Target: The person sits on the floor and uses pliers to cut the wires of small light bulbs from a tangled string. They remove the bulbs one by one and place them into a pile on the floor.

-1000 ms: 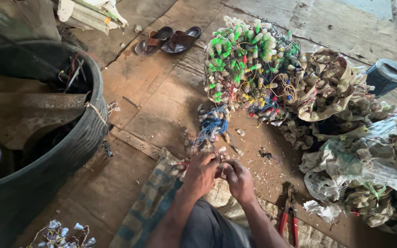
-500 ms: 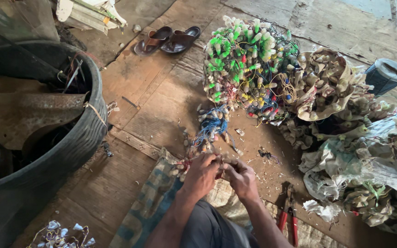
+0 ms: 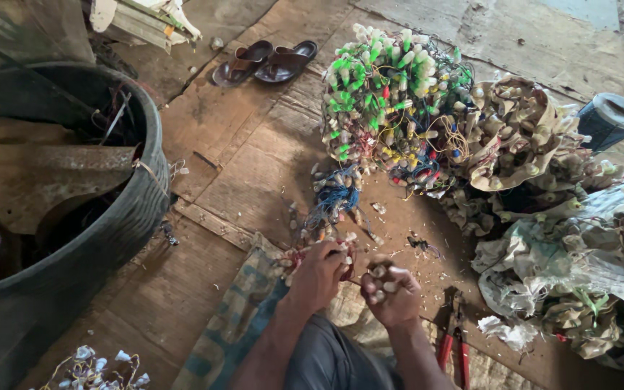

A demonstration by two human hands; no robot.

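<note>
Since the earlier frames the hands have drawn slightly apart, the right hand lifting off to the side. It is curled shut around small white sockets; the left hand clamps a bundle of wired sockets lying just ahead on the cardboard. The bundle looks light, limp and tangle-prone, best gripped at a hard socket, not the thin wire. Red pliers lie by the right wrist; a big pile sits beyond, a black tub to the left.
</note>
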